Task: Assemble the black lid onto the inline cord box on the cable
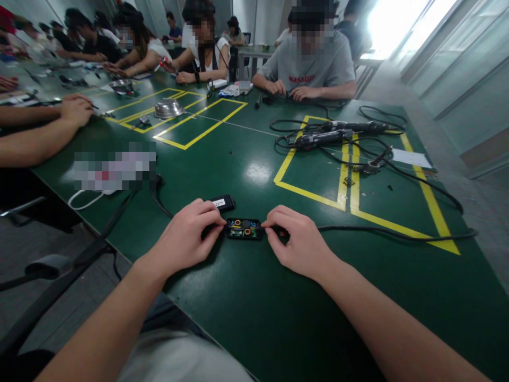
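Note:
A small black case (244, 237), open at the top, lies on the green table in front of me. Inside it sits a circuit board (243, 224) with copper-coloured coils and other parts. My left hand (194, 233) pinches the left end of the case between thumb and fingers. At the right end, my right hand (296, 239) makes a similar pinch. Whether the fingertips grip the case itself or the cable ends there is too small to tell. A black cover (222, 202) with a white label lies just behind the case, partly hidden by my left hand.
A black cable (382, 229) runs right from my right hand. Two electric screwdrivers (324, 139) with looping cords lie back right, inside yellow tape. A metal bowl (169, 109) stands farther back. Another person's arms (51, 124) rest at left; a person in grey (310, 69) works opposite.

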The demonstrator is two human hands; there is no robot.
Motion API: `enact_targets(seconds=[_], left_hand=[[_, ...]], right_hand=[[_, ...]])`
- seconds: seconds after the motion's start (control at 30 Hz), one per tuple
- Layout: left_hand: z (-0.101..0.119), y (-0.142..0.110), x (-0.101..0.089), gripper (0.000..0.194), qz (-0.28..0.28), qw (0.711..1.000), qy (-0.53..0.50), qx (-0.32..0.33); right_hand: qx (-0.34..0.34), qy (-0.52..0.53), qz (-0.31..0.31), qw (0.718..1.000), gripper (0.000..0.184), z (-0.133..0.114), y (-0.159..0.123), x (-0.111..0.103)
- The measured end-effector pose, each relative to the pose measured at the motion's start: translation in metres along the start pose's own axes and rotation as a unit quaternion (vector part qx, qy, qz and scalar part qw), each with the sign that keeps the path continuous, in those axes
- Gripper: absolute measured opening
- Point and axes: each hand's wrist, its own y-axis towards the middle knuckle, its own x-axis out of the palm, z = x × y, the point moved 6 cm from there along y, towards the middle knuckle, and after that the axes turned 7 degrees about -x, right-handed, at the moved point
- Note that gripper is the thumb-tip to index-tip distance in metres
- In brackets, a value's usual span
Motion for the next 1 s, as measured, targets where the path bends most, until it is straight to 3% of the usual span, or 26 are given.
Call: enact_targets(seconds=[0.17, 0.33, 0.43, 0.63, 0.77, 0.9, 1.0], left_hand=[[-0.001, 0.001, -0.001, 0.022, 0.028, 0.999, 0.021, -0.004], [-0.014, 0.004, 0.006, 0.039, 0.025, 0.996, 0.028, -0.084], [-0.026, 0.006, 0.011, 0.035, 0.008, 0.99, 0.021, -0.14], [-0.04, 0.003, 0.006, 0.024, 0.054, 0.976, -0.003, -0.213], [-0.033, 0.001, 0.0, 0.021, 0.086, 0.979, -0.008, -0.183], [-0.01, -0.002, -0.007, 0.025, 0.142, 0.986, -0.039, -0.074], [0.009, -0.003, 0.002, 0.029, 0.105, 0.993, -0.051, 0.022]], right_hand=[[-0.003, -0.018, -0.013, 1.0, 0.015, 0.0, 0.0, 0.002], [-0.051, -0.069, 0.014, 0.996, 0.014, -0.005, 0.0, 0.001], [-0.055, -0.081, 0.012, 0.995, 0.014, -0.005, 0.0, 0.001], [-0.044, -0.077, -0.002, 0.996, 0.014, -0.004, 0.002, 0.001], [-0.045, -0.074, 0.002, 0.996, 0.014, -0.004, 0.002, 0.002], [-0.033, -0.072, 0.011, 0.997, 0.021, -0.002, 0.001, 0.003], [-0.016, -0.056, 0.018, 0.998, 0.035, 0.0, -0.001, 0.002]])
